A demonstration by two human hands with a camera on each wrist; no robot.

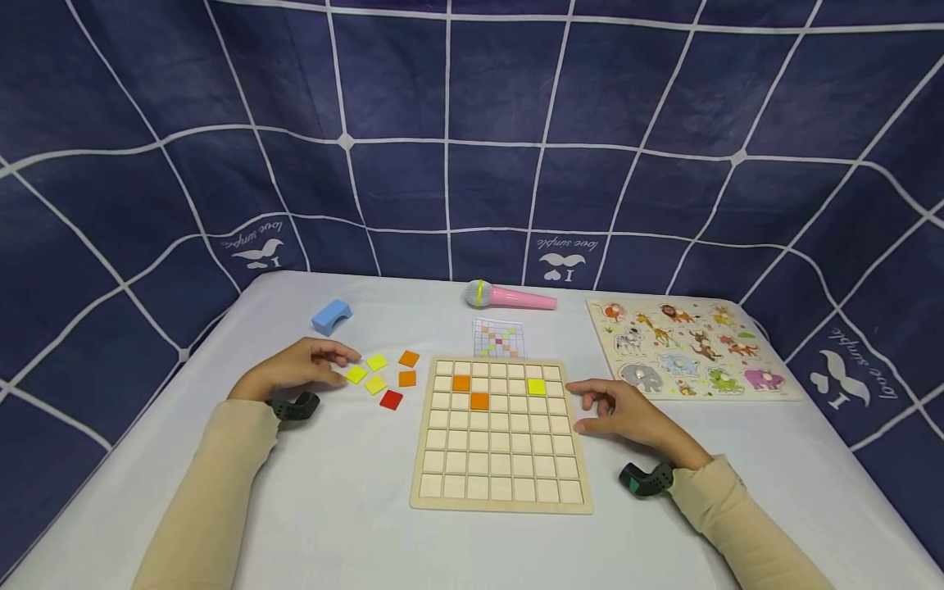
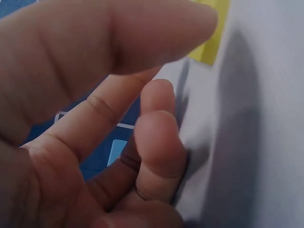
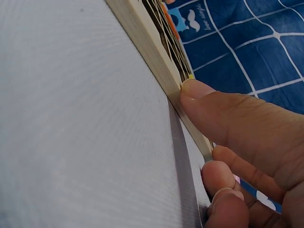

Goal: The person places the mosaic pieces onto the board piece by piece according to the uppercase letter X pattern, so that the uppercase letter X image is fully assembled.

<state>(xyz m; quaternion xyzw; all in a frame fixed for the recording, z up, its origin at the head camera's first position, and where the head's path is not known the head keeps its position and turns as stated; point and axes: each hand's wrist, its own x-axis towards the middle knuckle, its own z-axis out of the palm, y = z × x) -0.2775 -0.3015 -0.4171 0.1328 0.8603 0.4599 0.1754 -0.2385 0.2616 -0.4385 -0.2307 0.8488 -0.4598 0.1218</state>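
A wooden grid board (image 1: 500,442) lies on the white table, two orange tiles (image 1: 461,383) and one yellow tile (image 1: 536,387) set in its squares. My right hand (image 1: 618,414) rests at the board's right edge; in the right wrist view the thumb (image 3: 204,102) touches the wooden rim (image 3: 154,61). On the left, my left hand (image 1: 298,367) lies on the table with loosely bent fingers and nothing in them. Close to its fingertips are three loose yellow tiles (image 1: 375,384), then two orange tiles (image 1: 408,378) and a red tile (image 1: 392,400).
Behind the board lies a printed colour-grid card (image 1: 499,338), partly covered by it. A pink toy microphone (image 1: 519,297) lies farther back. A blue arch block (image 1: 332,316) is at the back left, an animal puzzle board (image 1: 689,348) at the right. Dark blue checked cloth (image 1: 487,188) hangs behind.
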